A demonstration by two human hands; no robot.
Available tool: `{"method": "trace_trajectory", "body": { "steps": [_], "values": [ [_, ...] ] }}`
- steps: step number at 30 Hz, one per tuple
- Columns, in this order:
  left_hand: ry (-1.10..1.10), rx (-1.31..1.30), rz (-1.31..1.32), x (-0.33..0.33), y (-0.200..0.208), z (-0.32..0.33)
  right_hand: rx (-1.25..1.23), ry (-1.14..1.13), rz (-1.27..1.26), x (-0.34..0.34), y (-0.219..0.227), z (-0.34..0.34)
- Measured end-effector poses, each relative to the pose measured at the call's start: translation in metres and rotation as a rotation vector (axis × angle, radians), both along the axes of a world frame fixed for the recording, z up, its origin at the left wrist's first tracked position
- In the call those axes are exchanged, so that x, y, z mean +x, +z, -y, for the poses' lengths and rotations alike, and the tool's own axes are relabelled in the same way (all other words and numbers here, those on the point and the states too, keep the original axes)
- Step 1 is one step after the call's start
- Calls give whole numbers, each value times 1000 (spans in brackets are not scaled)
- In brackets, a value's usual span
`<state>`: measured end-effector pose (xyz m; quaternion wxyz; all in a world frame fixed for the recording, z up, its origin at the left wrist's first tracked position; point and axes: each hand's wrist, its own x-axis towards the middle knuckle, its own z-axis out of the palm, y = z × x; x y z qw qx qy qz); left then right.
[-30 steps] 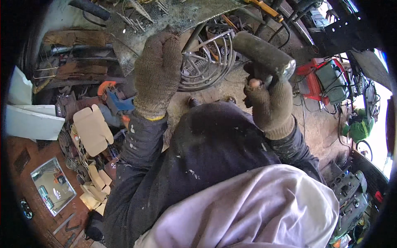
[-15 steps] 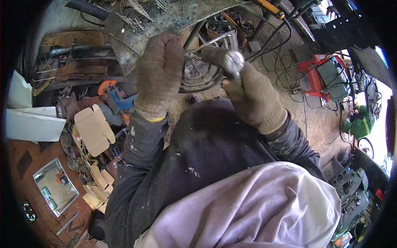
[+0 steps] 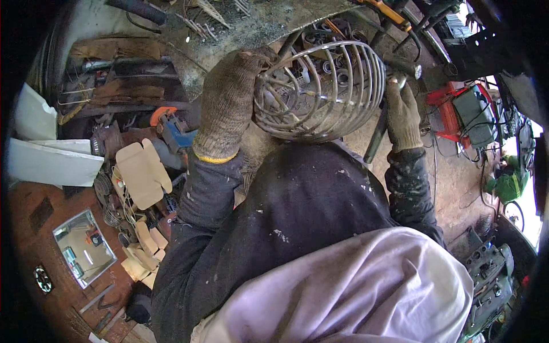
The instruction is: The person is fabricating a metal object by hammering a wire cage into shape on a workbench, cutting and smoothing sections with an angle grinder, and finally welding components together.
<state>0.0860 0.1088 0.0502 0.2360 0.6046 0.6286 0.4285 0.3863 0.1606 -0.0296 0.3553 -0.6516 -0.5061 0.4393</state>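
Note:
My left hand point(image 3: 229, 103), in a brown knitted glove, is closed on the narrow end of a large balloon-shaped wire whisk point(image 3: 331, 102). The whisk lies sideways above my lap, its rounded end pointing right. In my gloved right hand point(image 3: 403, 114) is a hammer point(image 3: 374, 140), held by its dark handle. The hammer's head sits above that hand, beside the whisk's rounded end, with its bright worn face to the right. Whether the hammer touches the wires I cannot tell. My left fingers are partly hidden behind the glove's back.
Ahead stands a dirty metal worktable point(image 3: 257, 23) with thin rods on it. To the left are a blue and orange power tool point(image 3: 171, 131), opened cardboard point(image 3: 143, 174) and a mirror point(image 3: 86, 248). Cables and a red stool point(image 3: 449, 114) are on the right.
My right hand and the hammer have moved right, from in front of the whisk to beside its rounded end. The whisk has been raised and turned, so its wires now show.

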Motion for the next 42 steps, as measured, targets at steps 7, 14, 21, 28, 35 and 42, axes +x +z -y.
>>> {"method": "trace_trajectory", "body": {
  "steps": [7,14,21,28,35,42],
  "values": [
    [-174,99,-377,-9,-21,-3,-221,-17,-666,8,-39,-10],
    [-201,78,-296,22,1,-3,-283,-25,-832,7,-50,-21],
    [-212,-81,8,3,-28,6,-244,-37,-724,0,-69,-30],
    [-268,168,-422,-8,-29,2,-435,-121,-871,-5,-56,-26],
    [-263,-302,721,24,-5,-11,-449,-157,-942,-12,-58,-27],
    [-468,-226,316,16,-1,-12,-319,-35,-747,-5,-67,-26]
  ]
}}
